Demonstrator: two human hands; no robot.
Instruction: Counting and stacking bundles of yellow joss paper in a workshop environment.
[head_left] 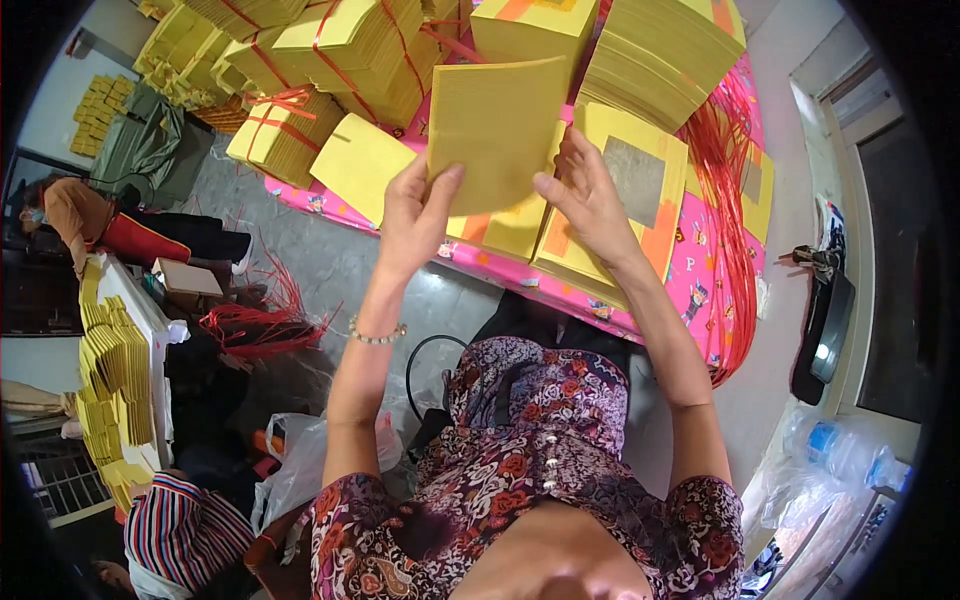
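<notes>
Matt paper sheets (497,130); glossy strands (722,180)

the yellow paper sheaf (495,130) is plain, rectangular and taller than wide, its top edge showing as a thin band. it is held up above the table (540,285), its lower left side pinched by the left hand (420,205), its right side beside the right hand (592,195).

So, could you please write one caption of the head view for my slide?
Left hand gripping yellow paper, right hand open at its edge, above a pink-covered table holding yellow stacks.
</notes>
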